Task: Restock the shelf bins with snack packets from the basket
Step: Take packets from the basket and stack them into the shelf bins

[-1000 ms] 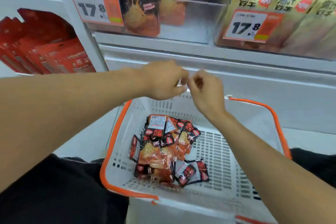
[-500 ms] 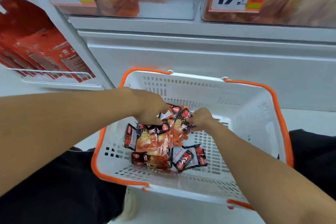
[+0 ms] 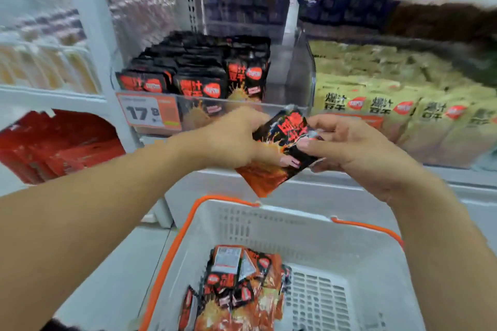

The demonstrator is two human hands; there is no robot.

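**Black-and-orange packet held in both hands before the shelf bin**

A black-and-orange snack packet (image 3: 279, 153) is held in the air above the basket and just in front of the clear shelf bin. It is tilted, its long axis running from a black end at the upper right down to an orange end at the lower left, printed face toward the camera. The left hand (image 3: 231, 140) grips its left edge, fingers curled over and the thumb pressed on the face. The right hand (image 3: 341, 142) pinches its right side, thumb on the front and fingers behind.

The clear shelf bin (image 3: 301, 72) behind the hands holds rows of matching black packets (image 3: 199, 72) standing upright along its left and middle; its right part, beside the clear divider, is open room. A price tag (image 3: 149, 113) reading 17.8 is fixed on the bin's front edge. The neighbouring bin to the right is full of yellow packets (image 3: 398, 88). Lower left, red packets (image 3: 53, 142) lie on another shelf.

Below, the white basket (image 3: 336, 244) with an orange rim holds a heap of loose packets (image 3: 236, 287) toward its left side; the slotted floor at its right is bare. The upper shelves are blurred.
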